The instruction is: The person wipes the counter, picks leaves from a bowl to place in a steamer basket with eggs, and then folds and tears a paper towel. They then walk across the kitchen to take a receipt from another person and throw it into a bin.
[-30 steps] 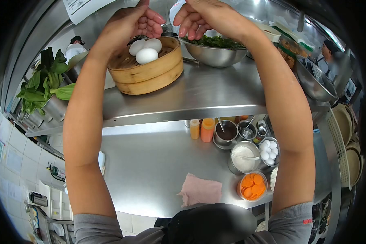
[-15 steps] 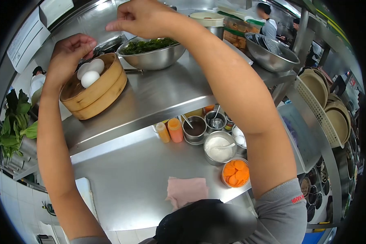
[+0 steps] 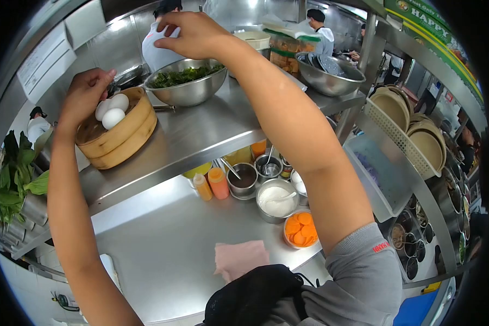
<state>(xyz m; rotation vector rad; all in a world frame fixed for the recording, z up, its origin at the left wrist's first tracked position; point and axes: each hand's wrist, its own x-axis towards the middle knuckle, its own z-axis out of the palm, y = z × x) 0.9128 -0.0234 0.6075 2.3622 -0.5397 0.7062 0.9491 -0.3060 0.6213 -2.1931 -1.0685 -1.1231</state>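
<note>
Stainless-steel shelf (image 3: 214,122) runs above a matching steel counter (image 3: 152,250); clock read from mid-view. At nine, dark-green leafy vegetables (image 3: 16,176) stand bunched upright, probably to spare the leaves crushing. Toward ten, left hand (image 3: 85,95) curls at the far-left side of a round, pale-brown bamboo steamer basket (image 3: 126,142); fingertips partly hidden, cannot tell whether it grips or merely touches. Inside basket: smooth white eggs (image 3: 113,118), three showing, clustered together; raised wall presumably checks rolling. At eleven, just beside basket, wide polished steel bowl (image 3: 189,96) holding dark-green leaves (image 3: 185,77). Right hand (image 3: 193,37) raised, seen past the bowl's far rim, thumb and fingers parted, nothing between them. Just below mid-view, orange plastic squeeze bottle (image 3: 219,183) stands among small containers, likely grouped for quick reach. At six, pink cloth (image 3: 240,258) lies flat, perhaps handy for wiping. Toward five, round steel pot (image 3: 274,218) of white powder; beside it, clear round tub (image 3: 299,245) of orange slices (image 3: 301,227).
</note>
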